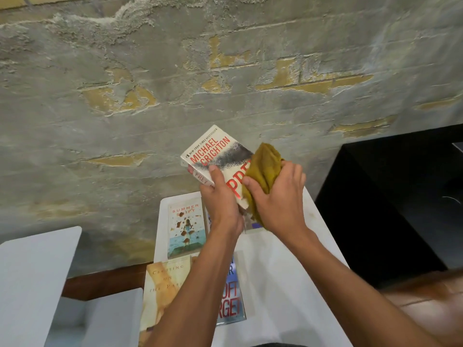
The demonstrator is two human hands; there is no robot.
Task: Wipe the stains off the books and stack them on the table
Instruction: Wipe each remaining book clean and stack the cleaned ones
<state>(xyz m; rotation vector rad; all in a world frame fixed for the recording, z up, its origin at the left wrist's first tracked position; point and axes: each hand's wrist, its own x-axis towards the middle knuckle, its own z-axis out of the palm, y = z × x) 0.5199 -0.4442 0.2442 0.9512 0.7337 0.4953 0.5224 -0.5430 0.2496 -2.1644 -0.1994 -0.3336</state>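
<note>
Mustard cloth (265, 171) bunched in right hand (278, 199) grip against paperback (220, 161); left hand (220, 199) grip around its spine

Wall (175, 71) behind is pretty rough, grey plaster peeling off in patches so yellowish brick shows through, and the light on it is soft and even. Off to the right there's a big black cabinet (390, 196) up against it, with something brown and leathery (426, 301) low in that corner, and a pale grey-white block (32, 279) sits at lower left beside a dark wood strip (105, 284).
</note>
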